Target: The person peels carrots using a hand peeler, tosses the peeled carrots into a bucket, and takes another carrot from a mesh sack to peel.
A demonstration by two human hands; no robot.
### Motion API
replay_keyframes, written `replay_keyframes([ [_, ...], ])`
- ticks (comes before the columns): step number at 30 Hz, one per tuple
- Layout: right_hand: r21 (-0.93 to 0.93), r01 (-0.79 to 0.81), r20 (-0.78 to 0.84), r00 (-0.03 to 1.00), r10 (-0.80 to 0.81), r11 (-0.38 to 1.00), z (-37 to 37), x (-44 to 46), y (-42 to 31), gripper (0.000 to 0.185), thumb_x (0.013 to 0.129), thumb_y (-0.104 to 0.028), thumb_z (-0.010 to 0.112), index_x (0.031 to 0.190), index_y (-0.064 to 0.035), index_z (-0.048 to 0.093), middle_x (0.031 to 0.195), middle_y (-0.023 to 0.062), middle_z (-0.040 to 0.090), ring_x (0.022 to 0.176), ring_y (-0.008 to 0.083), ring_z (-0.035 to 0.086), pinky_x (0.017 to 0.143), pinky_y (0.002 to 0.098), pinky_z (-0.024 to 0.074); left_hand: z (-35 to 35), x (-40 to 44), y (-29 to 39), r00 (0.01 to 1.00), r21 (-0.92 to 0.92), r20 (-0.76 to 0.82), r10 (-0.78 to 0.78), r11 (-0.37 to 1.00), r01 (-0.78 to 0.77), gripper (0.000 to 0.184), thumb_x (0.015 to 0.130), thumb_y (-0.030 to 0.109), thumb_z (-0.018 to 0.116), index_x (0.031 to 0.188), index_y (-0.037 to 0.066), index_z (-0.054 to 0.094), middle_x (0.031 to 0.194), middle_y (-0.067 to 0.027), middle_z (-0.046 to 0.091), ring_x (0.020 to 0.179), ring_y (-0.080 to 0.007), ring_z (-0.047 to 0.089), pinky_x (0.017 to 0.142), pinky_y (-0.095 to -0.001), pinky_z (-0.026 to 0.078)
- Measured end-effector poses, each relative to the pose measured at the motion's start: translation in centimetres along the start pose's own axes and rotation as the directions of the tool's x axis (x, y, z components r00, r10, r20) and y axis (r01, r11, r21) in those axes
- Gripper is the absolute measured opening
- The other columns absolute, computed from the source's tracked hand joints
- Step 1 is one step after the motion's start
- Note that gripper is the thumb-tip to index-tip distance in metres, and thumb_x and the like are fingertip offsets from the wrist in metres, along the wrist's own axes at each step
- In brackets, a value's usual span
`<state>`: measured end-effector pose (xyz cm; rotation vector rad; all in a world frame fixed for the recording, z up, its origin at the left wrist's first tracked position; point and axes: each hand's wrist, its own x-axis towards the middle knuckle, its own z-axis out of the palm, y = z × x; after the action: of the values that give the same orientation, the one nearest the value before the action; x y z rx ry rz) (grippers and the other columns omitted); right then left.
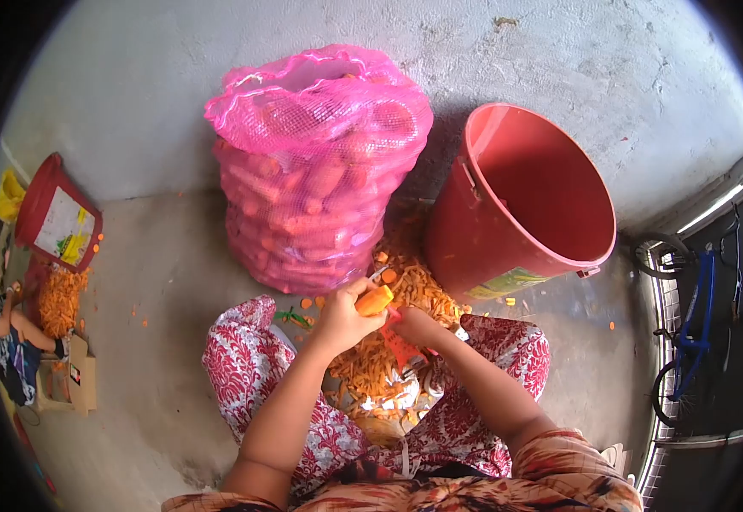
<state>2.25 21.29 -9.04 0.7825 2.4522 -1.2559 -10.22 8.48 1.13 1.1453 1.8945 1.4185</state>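
Observation:
My left hand (345, 318) is closed around an orange carrot (374, 300), whose end points up and to the right. Close beside it, my right hand (417, 328) has its fingers wrapped round a red-handled tool (395, 317), mostly hidden by the hand. A reddish flat piece (400, 348) hangs just below the two hands. Orange peelings (370, 369) lie in a heap on the floor beneath and beyond my hands, between my patterned trouser legs.
A pink mesh sack (312, 196) full of carrots stands ahead by the wall. Right of it is a tall red bucket (491, 230). At far left, a person sits near another red bucket (34, 205) and peelings. A blue bicycle (697, 316) is at far right.

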Motion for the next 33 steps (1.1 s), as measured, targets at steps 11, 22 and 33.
replay_keyframes([
  [11,0.066,-0.075,-0.187,0.979,0.086,0.995,-3.0,-1.2,-1.7,0.023,0.072,-0.015,0.050,0.087,0.0011,0.054,0.078,0.0207,0.059,0.077,0.0335,0.058,0.067,0.0384,0.0442,0.0,0.0,-1.6,0.990,0.226,0.112,-0.090,0.972,0.063,0.031,0.070,0.018,0.066,0.093,0.002,0.056,0.086,-0.0141,0.058,0.079,-0.0272,0.057,0.071,-0.0333,0.043],
  [22,0.155,-0.029,-0.385,0.919,0.087,0.987,-4.0,-1.9,-0.7,0.021,0.074,-0.014,0.054,0.088,0.0010,0.053,0.074,0.0181,0.058,0.072,0.0291,0.058,0.064,0.0364,0.0432,0.7,1.3,-4.2,0.899,-0.656,0.266,-0.348,0.617,0.434,0.028,0.078,0.019,0.060,0.098,0.001,0.052,0.091,-0.0066,0.058,0.083,-0.0142,0.058,0.068,-0.0243,0.049],
  [33,0.376,0.161,-0.223,0.972,-0.079,0.913,-4.4,-3.7,-1.9,0.018,0.076,-0.010,0.054,0.091,-0.0015,0.051,0.071,0.0062,0.056,0.066,0.0127,0.051,0.063,0.0294,0.0428,2.1,1.4,-5.2,0.950,-0.916,0.224,-0.216,0.286,0.281,0.025,0.074,-0.003,0.055,0.095,0.005,0.043,0.103,-0.0112,0.051,0.094,-0.0209,0.053,0.083,-0.0331,0.046],
])
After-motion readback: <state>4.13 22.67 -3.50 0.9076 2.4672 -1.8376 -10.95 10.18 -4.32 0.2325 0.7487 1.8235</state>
